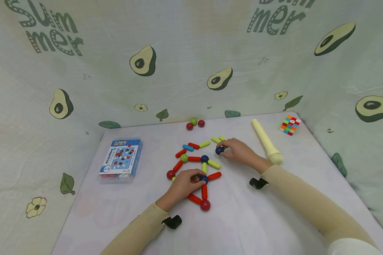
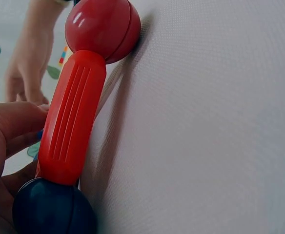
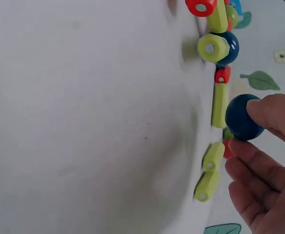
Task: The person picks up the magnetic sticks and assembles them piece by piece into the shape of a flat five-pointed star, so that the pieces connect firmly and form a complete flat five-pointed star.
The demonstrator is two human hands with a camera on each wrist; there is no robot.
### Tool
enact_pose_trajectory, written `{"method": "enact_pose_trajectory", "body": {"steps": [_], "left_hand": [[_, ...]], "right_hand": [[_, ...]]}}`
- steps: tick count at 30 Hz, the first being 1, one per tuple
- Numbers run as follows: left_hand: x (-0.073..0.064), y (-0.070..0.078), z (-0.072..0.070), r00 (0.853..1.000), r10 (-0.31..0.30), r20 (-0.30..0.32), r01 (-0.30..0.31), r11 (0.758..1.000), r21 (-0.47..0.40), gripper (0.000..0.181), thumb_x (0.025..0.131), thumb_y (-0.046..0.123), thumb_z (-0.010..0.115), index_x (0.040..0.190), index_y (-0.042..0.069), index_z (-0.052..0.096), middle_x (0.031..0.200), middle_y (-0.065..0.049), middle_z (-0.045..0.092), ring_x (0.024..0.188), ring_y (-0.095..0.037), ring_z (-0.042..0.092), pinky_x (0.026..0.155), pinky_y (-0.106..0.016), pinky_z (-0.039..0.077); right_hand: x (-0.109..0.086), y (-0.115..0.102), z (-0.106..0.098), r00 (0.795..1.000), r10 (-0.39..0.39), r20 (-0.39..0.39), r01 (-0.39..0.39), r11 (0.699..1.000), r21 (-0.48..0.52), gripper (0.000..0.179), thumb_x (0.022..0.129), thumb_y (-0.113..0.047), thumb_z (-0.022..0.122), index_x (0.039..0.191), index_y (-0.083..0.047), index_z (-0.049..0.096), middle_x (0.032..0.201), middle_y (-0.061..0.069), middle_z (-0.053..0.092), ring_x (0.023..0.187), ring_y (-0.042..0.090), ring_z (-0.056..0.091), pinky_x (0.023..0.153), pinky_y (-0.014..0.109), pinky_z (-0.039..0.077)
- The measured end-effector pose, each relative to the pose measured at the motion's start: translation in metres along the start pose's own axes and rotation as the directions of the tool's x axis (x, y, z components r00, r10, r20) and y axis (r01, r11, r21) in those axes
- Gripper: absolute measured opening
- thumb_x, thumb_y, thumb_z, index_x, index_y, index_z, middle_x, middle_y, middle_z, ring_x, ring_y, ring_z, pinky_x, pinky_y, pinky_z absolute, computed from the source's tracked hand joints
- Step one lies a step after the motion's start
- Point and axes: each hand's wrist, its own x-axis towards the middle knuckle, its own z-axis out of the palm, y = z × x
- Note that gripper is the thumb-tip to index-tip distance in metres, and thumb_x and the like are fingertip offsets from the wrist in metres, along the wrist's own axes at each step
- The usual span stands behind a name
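In the head view my right hand (image 1: 237, 151) pinches a dark blue ball (image 1: 219, 151) between thumb and forefinger; the right wrist view shows this ball (image 3: 244, 117) raised off the table. My left hand (image 1: 186, 183) has its fingers about another dark blue ball (image 1: 204, 179), part of a connected figure of rods and balls. From that ball a red rod (image 1: 204, 192) leads to a red ball (image 1: 205, 205), both large in the left wrist view. The figure also includes a green ball (image 1: 184, 158) and a third dark blue ball (image 1: 204, 158). The left hand hides some rods.
Loose yellow rods (image 1: 215, 140) lie beyond the right hand. Red and green balls (image 1: 193, 122) sit at the back edge. A plastic box (image 1: 121, 161) stands at left; a pale yellow tapered stick (image 1: 266, 141) and a colourful cube (image 1: 290, 125) lie at right.
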Motion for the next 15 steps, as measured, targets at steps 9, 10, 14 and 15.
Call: {"method": "enact_pose_trajectory", "body": {"steps": [9,10,14,15], "left_hand": [[-0.001,0.001,0.000,1.000,-0.005,0.000,0.005,1.000,-0.003,0.031,0.091,0.031,0.079,0.121,0.027,0.073,0.090,0.014,0.063,0.083,-0.009,0.058,0.072,-0.022,0.052],[-0.001,0.002,0.000,1.000,-0.005,0.000,0.005,1.000,-0.006,0.031,0.091,0.031,0.079,0.121,0.027,0.073,0.090,0.013,0.063,0.083,-0.009,0.058,0.072,-0.022,0.052],[0.000,0.002,0.000,1.000,-0.004,-0.002,0.004,1.000,-0.006,0.031,0.091,0.030,0.079,0.121,0.027,0.073,0.091,0.013,0.063,0.084,-0.010,0.058,0.073,-0.022,0.052],[0.000,0.002,0.000,1.000,-0.004,-0.004,0.004,1.000,-0.007,0.031,0.091,0.030,0.079,0.121,0.027,0.073,0.091,0.013,0.063,0.084,-0.010,0.058,0.073,-0.022,0.052]], "right_hand": [[-0.035,0.004,0.012,0.998,-0.016,0.058,0.018,0.999,-0.030,0.030,0.092,-0.016,0.076,0.121,-0.012,0.069,0.097,-0.001,0.064,0.088,0.017,0.056,0.082,0.036,0.051],[-0.038,0.004,0.013,0.998,-0.010,0.058,0.012,1.000,-0.024,0.030,0.092,-0.017,0.076,0.121,-0.013,0.069,0.097,-0.002,0.064,0.088,0.016,0.056,0.082,0.036,0.051],[-0.050,0.002,0.015,0.998,0.015,0.068,-0.016,1.000,0.011,0.031,0.092,-0.019,0.076,0.122,-0.015,0.068,0.100,-0.004,0.065,0.090,0.015,0.058,0.084,0.036,0.053],[-0.052,0.001,0.016,0.997,0.012,0.071,-0.014,1.000,0.020,0.031,0.092,-0.019,0.076,0.122,-0.015,0.068,0.101,-0.004,0.065,0.091,0.015,0.058,0.084,0.037,0.053]]}}
